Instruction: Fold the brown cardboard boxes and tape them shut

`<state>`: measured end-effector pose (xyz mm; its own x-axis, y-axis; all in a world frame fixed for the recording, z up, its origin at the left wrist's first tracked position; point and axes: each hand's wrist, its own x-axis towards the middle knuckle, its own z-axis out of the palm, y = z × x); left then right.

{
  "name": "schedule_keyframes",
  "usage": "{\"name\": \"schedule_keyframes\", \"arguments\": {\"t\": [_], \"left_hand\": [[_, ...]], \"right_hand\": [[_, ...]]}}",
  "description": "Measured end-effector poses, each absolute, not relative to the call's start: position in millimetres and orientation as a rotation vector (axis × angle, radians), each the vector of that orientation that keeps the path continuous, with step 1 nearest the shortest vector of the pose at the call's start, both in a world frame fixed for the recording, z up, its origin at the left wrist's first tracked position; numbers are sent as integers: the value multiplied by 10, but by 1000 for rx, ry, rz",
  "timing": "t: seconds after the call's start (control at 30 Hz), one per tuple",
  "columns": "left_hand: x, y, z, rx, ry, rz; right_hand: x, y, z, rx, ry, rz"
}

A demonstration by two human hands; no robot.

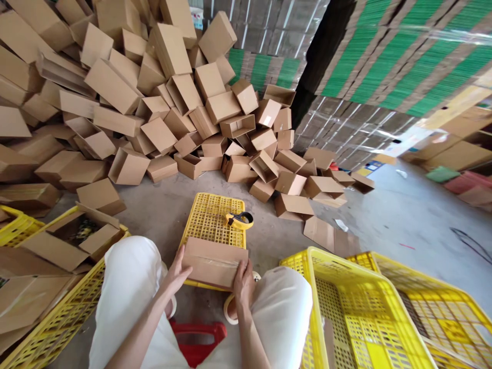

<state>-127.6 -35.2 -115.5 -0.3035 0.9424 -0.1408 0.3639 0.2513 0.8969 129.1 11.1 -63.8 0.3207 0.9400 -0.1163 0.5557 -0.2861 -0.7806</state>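
Observation:
Between my knees, a closed cardboard box [215, 261] with a strip of clear tape along its top rests over the near part of an upturned yellow plastic crate [209, 218]. My left hand [176, 271] grips the box's left end, thumb on its near side. At the right end, my right hand [244, 282] is closed around the corner. A yellow and black tape dispenser [240, 221] lies on the crate just beyond the box. The undersides of the box and some of my fingers are hidden.
A large heap of cardboard boxes [161, 134] spreads across the floor ahead. To my right stand yellow crates [313, 277]; at left, a yellow crate [82, 302] carries an open box [57, 248] with dark contents. Green-and-brown stacks [384, 56] rise behind. A red stool [198, 341] is below me.

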Motion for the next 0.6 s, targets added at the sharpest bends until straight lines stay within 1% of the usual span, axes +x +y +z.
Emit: {"name": "schedule_keyframes", "arguments": {"t": [0.3, 0.6], "left_hand": [[-1247, -272, -1138, 1109, 1790, 1065], [-1228, -176, -1171, 1148, 1873, 958]], "right_hand": [[1288, 128, -656, -1914, -1287, 800], [1290, 148, -715, -1919, -1256, 804]]}}
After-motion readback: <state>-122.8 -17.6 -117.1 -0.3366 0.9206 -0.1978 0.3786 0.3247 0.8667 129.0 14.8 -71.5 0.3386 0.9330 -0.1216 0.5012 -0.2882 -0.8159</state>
